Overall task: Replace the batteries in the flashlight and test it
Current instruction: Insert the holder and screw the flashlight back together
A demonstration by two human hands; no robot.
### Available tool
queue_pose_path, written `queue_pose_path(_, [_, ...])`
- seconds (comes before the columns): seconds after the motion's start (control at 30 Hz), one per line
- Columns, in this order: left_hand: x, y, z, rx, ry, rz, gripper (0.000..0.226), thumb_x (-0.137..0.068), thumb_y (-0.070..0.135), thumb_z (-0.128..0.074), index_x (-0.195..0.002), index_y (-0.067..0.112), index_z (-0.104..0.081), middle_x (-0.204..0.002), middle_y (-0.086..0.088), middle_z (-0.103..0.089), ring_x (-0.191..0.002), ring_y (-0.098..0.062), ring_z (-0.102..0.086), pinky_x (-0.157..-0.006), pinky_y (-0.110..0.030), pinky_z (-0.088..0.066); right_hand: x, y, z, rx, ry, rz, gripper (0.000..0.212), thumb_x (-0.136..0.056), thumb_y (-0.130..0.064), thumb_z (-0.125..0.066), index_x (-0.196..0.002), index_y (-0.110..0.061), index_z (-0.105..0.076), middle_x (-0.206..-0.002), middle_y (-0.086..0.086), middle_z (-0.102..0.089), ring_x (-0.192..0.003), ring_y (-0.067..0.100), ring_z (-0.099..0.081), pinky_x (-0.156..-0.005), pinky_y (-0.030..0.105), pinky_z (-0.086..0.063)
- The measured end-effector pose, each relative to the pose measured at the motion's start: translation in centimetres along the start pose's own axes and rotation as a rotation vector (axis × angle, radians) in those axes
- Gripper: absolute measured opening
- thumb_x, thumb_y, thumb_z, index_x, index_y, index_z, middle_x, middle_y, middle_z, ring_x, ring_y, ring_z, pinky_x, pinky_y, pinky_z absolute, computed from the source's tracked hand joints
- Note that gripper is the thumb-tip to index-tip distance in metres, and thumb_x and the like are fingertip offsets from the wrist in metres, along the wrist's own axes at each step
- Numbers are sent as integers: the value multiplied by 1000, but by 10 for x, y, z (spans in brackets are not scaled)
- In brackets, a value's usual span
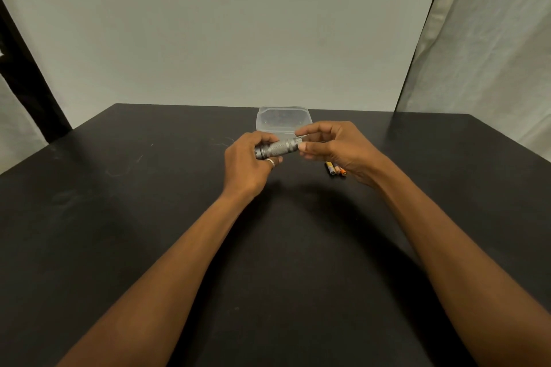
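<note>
A small grey metal flashlight is held level above the black table, its head pointing left. My left hand wraps around the head end, a ring on one finger. My right hand pinches the tail end between thumb and fingertips; the tail cap itself is hidden by those fingers. Three small batteries with yellow and orange ends lie side by side on the table, partly covered by my right hand.
A clear plastic container sits on the table just behind the flashlight, its contents too dim to make out. A pale wall stands behind the table, and a light curtain hangs at the right.
</note>
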State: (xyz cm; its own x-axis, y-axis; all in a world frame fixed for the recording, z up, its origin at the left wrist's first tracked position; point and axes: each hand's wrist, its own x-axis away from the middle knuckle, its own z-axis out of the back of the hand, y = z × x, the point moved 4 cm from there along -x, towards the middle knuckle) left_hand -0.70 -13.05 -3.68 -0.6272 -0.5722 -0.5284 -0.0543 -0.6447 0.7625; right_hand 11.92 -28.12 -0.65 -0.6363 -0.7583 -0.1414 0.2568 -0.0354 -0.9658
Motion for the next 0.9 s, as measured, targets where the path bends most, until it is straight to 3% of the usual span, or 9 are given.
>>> queue_pose_path(0.13, [0,0,0,-11,-2,-10,35,-72,5,-87,-100,23,-74,-97,6,-69,-84,-7,-65,-74,-12,-52,0,1,0,-22,2,-5,27,-87,2,-75,-114,-2,-73,-100,17,-75,-89,20,-75,-82,27,-63])
queue_pose_path(0.4, [0,1,0,-29,-3,-25,35,-72,5,-88,-102,18,-75,-96,6,-69,-86,-8,-65,-73,-11,-51,-2,5,-5,60,40,-45,27,-95,-28,-71,-110,-5,-71,-87,13,-76,-75,16,-74,-67,22,-59])
queue_pose_path(0.67, [0,0,0,-10,14,-1,37,-72,5,-88,-102,20,-74,-97,8,-68,-86,-7,-65,-75,-14,-53,1,3,-3,4,-31,-81,26,-92,-13,-74,-116,-4,-68,-90,12,-77,-78,17,-75,-69,23,-61])
queue_pose_path(0.73, [0,0,0,-2,9,0,36,-72,4,-87,-102,19,-75,-96,7,-68,-85,-5,-64,-73,-9,-50,1,3,-3,77,-11,-83,23,-95,-23,-71,-109,-4,-71,-85,9,-77,-72,14,-73,-62,21,-57])
queue_pose_path(0.9, [1,3,0,23,2,-8,35,-72,4,-88,-103,17,-75,-97,6,-69,-84,-2,-64,-72,-6,-47,-1,5,-6,189,70,-120,47,-96,-49,-64,-93,-3,-73,-75,10,-75,-60,12,-69,-54,19,-52])
